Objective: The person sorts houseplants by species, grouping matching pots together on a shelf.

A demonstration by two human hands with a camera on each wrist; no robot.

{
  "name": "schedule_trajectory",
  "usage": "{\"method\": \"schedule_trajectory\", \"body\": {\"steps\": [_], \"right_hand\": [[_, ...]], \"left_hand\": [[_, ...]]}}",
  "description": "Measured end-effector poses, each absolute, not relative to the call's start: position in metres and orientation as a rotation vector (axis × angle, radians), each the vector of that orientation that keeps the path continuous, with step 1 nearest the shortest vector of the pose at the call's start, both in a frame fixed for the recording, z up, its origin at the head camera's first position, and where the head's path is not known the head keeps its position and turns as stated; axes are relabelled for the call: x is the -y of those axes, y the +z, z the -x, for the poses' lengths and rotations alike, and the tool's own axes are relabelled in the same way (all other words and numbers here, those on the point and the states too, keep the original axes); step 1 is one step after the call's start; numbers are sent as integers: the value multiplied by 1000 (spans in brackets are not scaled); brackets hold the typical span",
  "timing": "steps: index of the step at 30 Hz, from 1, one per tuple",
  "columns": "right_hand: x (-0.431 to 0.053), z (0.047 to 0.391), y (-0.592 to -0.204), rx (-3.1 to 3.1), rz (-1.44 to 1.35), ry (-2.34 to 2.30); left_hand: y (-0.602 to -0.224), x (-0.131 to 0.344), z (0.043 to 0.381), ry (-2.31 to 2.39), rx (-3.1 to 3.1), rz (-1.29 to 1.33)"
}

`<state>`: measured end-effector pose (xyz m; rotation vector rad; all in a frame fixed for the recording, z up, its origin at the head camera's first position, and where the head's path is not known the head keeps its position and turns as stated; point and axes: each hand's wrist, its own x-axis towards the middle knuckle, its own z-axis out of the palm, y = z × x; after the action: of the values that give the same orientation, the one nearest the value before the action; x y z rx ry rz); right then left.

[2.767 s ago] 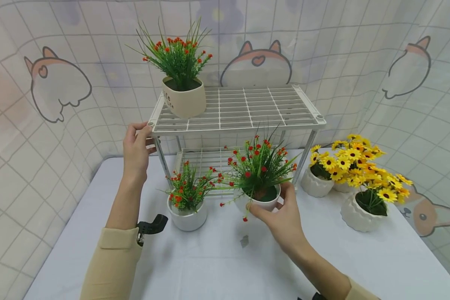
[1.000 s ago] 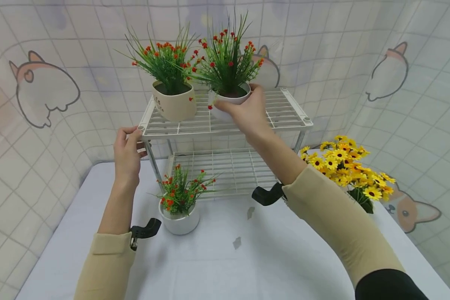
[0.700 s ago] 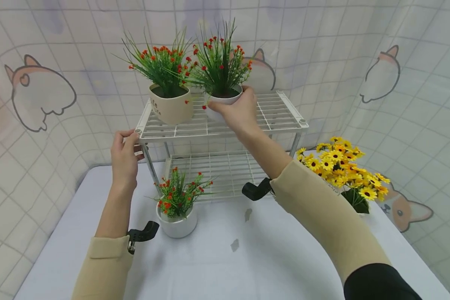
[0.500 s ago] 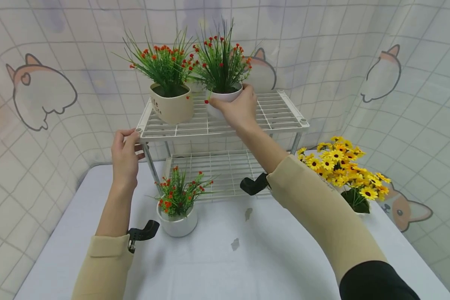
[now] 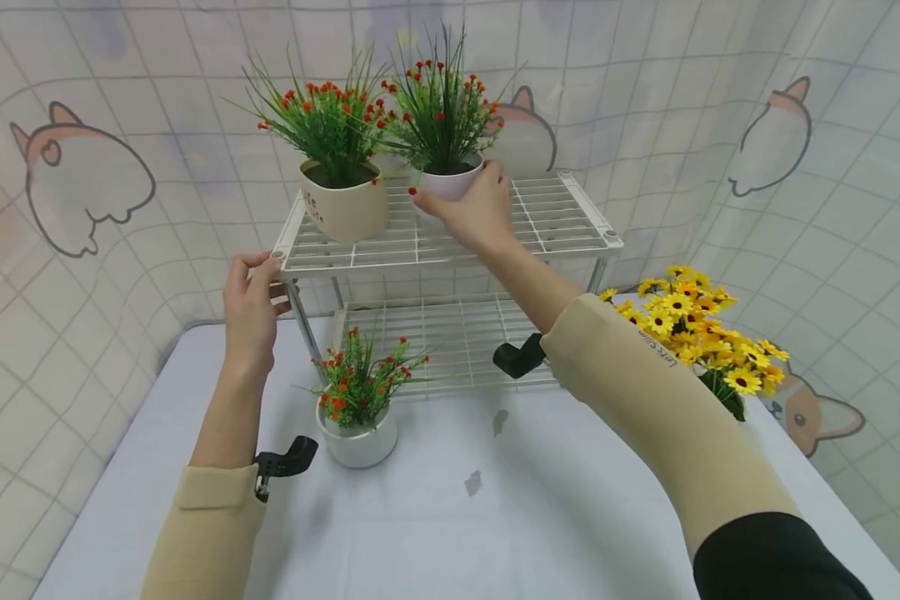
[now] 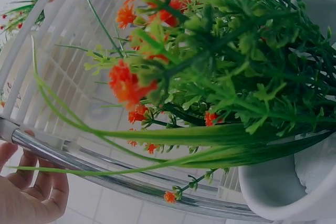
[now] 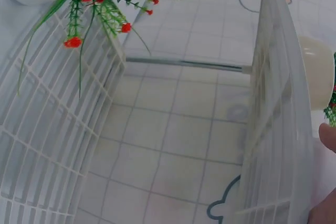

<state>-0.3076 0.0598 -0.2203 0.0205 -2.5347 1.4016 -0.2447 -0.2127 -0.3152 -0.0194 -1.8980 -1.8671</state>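
White cloth-covered table [image 5: 390, 546], two small grey patches [image 5: 473, 482] on it; white grid-patterned backdrop [image 5: 187, 283] behind and at both sides, cartoon dog prints [image 5: 90, 183] on it. Left to right: my left hand [image 5: 250, 312], fingers curled and gripping the front-left corner of a white two-tier wire rack [image 5: 390, 266] on silvery round metal legs [image 5: 303, 321]. Low white round pot [image 5: 360, 448] with orange-red flowers and grass stands on the table in front of that corner. Upper tier, left: cream rounded-square pot [image 5: 345, 212] with dark lettering, green grass, orange-red flowers. Just right of it, white round pot [image 5: 450, 185] with tall grass and red flowers, over the upper tier; my right hand [image 5: 476, 208] is clamped on it, thumb in front, fingers round the right side. Can't tell if its base touches the wires. Far right, yellow dark-centred flowers [image 5: 708, 333], partly behind my beige right sleeve [image 5: 645, 400]; only the head view has these. Left wrist view adds my fingers bent behind the front-left leg, half hidden in the head view. Right wrist view looks between the tiers at a rear leg [image 7: 189, 65] and a print's outline, with just part of my right hand at the edge
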Motion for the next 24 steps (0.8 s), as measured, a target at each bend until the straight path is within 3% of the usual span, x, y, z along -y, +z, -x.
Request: {"method": "schedule_trajectory", "body": {"steps": [7, 13, 24], "right_hand": [[-67, 284, -218, 2464, -134, 1462], [-73, 253, -225, 2241, -426, 1512], [-81, 203, -278, 2079, -716, 1485]], "left_hand": [[-314, 214, 244, -1846, 1944, 31], [-314, 217, 242, -1859, 1951, 43], [-310, 220, 242, -1863, 2034, 86]]}}
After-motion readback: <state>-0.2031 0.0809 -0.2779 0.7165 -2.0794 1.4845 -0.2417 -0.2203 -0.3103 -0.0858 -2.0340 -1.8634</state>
